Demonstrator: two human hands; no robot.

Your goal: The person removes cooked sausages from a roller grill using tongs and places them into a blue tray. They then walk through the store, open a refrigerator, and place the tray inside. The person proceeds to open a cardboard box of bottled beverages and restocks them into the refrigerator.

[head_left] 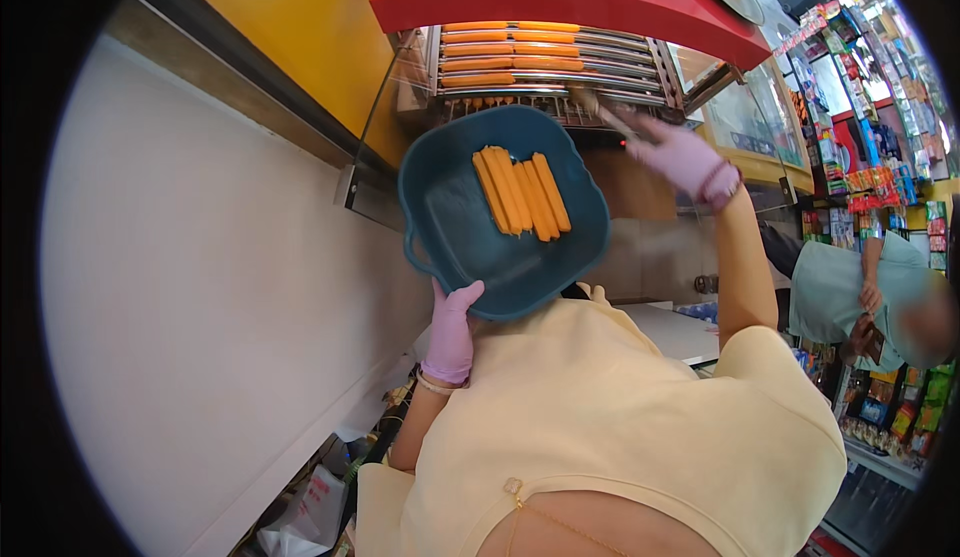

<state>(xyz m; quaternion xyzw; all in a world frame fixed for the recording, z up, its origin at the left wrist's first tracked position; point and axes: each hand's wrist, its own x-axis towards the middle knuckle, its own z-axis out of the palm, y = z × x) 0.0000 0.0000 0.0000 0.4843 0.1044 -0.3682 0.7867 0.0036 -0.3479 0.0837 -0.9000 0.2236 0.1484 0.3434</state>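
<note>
My left hand (pixel 453 334), in a pink glove, grips the near left rim of a dark teal square basin (pixel 445 227), its thumb over the edge. Inside the basin lie several orange sausages (pixel 520 195), side by side. At the right my right hand (pixel 688 164), also gloved in pink, is closed around a slim tool (pixel 606 117) with a pale handle and brownish tip. Motion smears the tool, so I cannot tell its kind. Its tip is over the front of a roller grill (pixel 620 72). More sausages (pixel 545 63) lie across the metal rollers, mostly toward the left.
A red hood (pixel 560 7) overhangs the grill, with a glass panel (pixel 385 147) at its left. A white wall (pixel 220 287) runs along my left. To the right, a person in a light green top (pixel 835 292) is near shelves of colourful packages (pixel 880 147).
</note>
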